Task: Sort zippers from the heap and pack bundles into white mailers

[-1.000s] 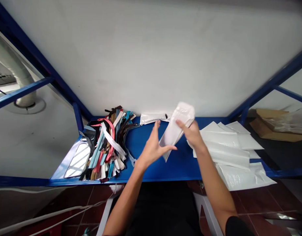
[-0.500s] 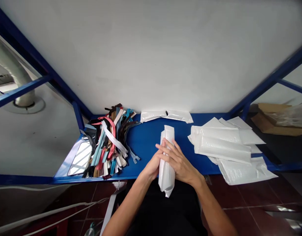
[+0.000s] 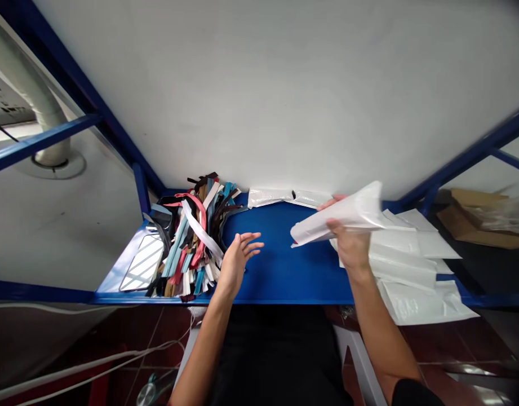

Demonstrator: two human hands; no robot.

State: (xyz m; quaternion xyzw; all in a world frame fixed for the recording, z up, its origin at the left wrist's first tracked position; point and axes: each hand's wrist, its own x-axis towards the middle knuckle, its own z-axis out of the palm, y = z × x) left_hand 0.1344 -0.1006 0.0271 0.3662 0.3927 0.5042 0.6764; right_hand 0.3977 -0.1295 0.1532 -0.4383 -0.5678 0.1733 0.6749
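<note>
My right hand [image 3: 351, 243] grips a white plastic mailer bag [image 3: 339, 219], tilted in the air above the right part of the blue table [image 3: 276, 276]. The fingers pass behind the bag and the thumb lies on its near side. Something reddish shows at the bag's left tip. My left hand [image 3: 239, 260] is raised over the table with its fingers apart and nothing in it. Just left of that hand lies a heap of zippers [image 3: 194, 242] in white, pink, teal, brown and black. More white mailer bags [image 3: 405, 254] are piled under and beyond my right hand.
Two folded white packets [image 3: 270, 197] lie along the wall at the table's back edge. A phone [image 3: 144, 260] lies left of the zippers. Blue metal frame posts [image 3: 141, 189] stand at both sides. An open cardboard box [image 3: 474, 223] is at the far right.
The mailer bag has gone from between both hands at the middle to the right, now in my right hand alone. My left hand has let go and moved left, its fingers spread.
</note>
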